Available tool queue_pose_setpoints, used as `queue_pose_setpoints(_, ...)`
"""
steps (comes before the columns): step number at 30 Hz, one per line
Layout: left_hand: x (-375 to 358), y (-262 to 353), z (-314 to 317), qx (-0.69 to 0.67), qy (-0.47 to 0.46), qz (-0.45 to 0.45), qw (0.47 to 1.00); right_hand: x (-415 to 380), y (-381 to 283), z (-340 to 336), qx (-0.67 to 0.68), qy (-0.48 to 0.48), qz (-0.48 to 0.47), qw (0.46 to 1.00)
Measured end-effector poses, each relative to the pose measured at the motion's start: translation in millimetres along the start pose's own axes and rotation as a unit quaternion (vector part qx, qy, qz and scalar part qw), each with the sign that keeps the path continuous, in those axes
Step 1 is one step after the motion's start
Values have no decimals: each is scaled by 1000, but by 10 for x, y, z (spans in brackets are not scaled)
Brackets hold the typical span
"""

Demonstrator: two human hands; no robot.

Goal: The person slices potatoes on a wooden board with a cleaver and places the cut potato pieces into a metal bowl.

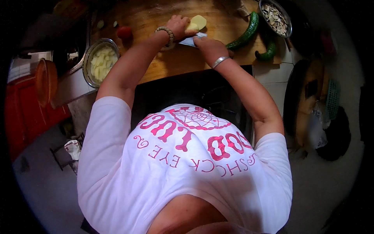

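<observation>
- Gripping the knife (193,40) handle, the right hand (209,47) is closed around it, blade laid flat toward the potato.
- Left hand (179,26) presses fingers together on the peeled potato (196,22), steadying it on the wooden board (156,19).
- Shirt (187,163) print, seen inverted, partly reads "EYE" and "SHOCK".
- Steel bowl (100,62) of cut pieces sits at the board's left edge; cucumbers (245,33) lie to the right.

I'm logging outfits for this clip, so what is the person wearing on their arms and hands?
Both arms are bare below short white T-shirt sleeves. The left hand has a beaded bracelet at the wrist; the right hand has a plain silver bangle. No gloves.
</observation>
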State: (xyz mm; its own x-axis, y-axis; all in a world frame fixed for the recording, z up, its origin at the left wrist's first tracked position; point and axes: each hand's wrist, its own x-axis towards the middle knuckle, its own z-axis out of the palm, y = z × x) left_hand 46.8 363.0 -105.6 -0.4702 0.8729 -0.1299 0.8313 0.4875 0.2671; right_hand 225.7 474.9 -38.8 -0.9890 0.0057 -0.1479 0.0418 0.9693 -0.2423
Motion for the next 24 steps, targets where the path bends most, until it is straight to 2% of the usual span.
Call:
queue_pose_setpoints(1, 8, 22, -24, 13, 9, -12, 1000, -3, -35, 3, 2, 29, -12, 1000)
queue_pose_setpoints(4, 42, 62, -211, 38, 28, -37, 998, -42, -128, -98, -43, 2, -3, 999)
queue_pose_setpoints(7, 151, 184, -378, 65, 57, -69, 994, -334, -162, -231, -49, 20, -16, 998)
queue_pose_setpoints(8, 153, 199, -379, 74, 64, -82, 992, -439, -137, -259, -49, 18, -15, 999)
queue_pose_setpoints(9, 310, 96, -132, 47, 114, -100, 987, -565, -80, -286, -50, 27, -30, 998)
queue_pose_setpoints(12, 330, 201, 49, 43, 92, -97, 990, -986, 109, -375, -55, 70, -41, 995)
queue_pose_setpoints(14, 311, 266, 174, 53, 74, -89, 992, -1286, 248, -474, -91, 65, -23, 993)
queue_pose_setpoints(16, 245, 372, 223, 84, 100, -52, 990, -1574, 367, -612, -90, 48, 6, 995)
queue_pose_setpoints(17, 258, 418, 174, 46, 60, -62, 995, -1694, 396, -677, -89, 33, 33, 995)
queue_pose_setpoints(18, 320, 339, 248, 44, 57, -64, 995, -1790, 396, -730, -87, 30, 32, 995)
queue_pose_setpoints(20, 538, 102, 418, 66, 54, -90, 992, -1930, 407, -806, -56, 25, 100, 993)
queue_pose_setpoints(22, 588, 69, 53, 38, 18, -116, 992, -1992, 420, -742, -14, 20, 130, 991)
queue_pose_setpoints(24, 665, -82, -139, -29, 53, -137, 989, -1989, 406, -613, 147, 100, 163, 971)
